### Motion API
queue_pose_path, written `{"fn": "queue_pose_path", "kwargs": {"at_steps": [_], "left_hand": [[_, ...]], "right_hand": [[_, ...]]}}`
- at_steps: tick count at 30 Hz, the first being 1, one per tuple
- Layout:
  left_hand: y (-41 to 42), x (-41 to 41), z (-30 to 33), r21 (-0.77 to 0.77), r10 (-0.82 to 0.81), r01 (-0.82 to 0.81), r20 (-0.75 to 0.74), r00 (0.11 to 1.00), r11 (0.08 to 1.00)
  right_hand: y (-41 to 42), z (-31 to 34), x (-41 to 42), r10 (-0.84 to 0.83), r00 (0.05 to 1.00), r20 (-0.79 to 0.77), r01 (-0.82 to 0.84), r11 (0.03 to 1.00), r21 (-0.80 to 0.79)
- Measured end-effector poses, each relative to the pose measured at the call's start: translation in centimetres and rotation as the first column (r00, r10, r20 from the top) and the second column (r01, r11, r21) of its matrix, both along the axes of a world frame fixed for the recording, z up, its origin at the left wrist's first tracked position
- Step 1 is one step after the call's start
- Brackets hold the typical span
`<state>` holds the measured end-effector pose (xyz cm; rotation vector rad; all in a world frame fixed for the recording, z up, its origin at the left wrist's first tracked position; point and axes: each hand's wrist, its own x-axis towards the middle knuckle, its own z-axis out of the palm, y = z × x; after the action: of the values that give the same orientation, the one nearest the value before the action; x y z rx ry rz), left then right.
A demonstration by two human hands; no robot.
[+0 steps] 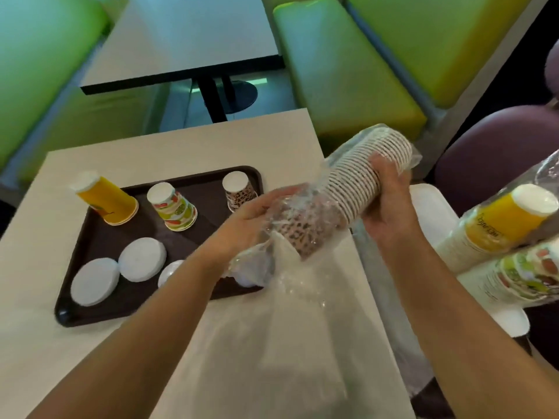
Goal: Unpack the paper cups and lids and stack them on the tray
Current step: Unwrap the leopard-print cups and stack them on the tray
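Brown tray [90,246] on the beige table [39,343], left of the hands; on it, left to right along the far side: yellow cup stack [106,199], fruit-print cup stack [173,208], leopard-print cup [239,190], all upside down; no print on these can be read; near side of tray: white lid stacks [94,281], [142,259], a third partly hidden behind the left forearm.

Left hand [254,219]: palm turned inward, fingers curled round the crumpled clear plastic wrap [272,261] at the bottom end of the leopard-print sleeve of cups [348,195]; wrap hangs loose over the table edge.

Right hand [385,204]: grips the sleeve at its rim end, thumb over the stacked rims; sleeve held tilted in the air above the table's right edge, right of the tray.

Far right: wrapped yellow sleeve [496,225] with dark lettering on its side, too blurred to read; wrapped fruit-print sleeve [526,276] just below it.
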<state>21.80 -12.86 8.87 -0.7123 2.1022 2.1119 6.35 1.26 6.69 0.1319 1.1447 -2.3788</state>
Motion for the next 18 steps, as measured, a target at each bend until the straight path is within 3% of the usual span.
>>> {"fn": "queue_pose_path", "kwargs": {"at_steps": [3, 6, 9, 14, 18], "left_hand": [[-0.2, 2.5, 1.8, 0.038, 0.014, -0.012, -0.065, 0.998, 0.999], [-0.7, 6.0, 2.5, 0.111, -0.069, 0.07, -0.02, 0.997, 0.991], [-1.3, 8.6, 2.2, -0.004, -0.166, 0.166, -0.029, 0.986, 0.986], [-1.0, 12.6, 0.6, -0.095, -0.005, -0.007, -0.13, 0.992, 0.995], [-1.1, 15.8, -1.2, -0.178, 0.062, -0.101, -0.21, 0.976, 0.979]], "right_hand": [[-1.4, 1.2, 3.8, 0.023, 0.994, -0.104, -0.015, 0.996, 0.084], [-2.5, 2.1, 7.3, 0.076, 0.975, -0.207, -0.047, 0.989, 0.144], [-3.2, 2.8, 10.9, 0.178, 0.902, -0.394, -0.102, 0.973, 0.206], [-4.0, 3.6, 17.0, 0.311, 0.706, -0.636, -0.063, 0.923, 0.38], [-4.2, 3.5, 20.7, 0.42, 0.615, -0.667, -0.111, 0.884, 0.454]]}}
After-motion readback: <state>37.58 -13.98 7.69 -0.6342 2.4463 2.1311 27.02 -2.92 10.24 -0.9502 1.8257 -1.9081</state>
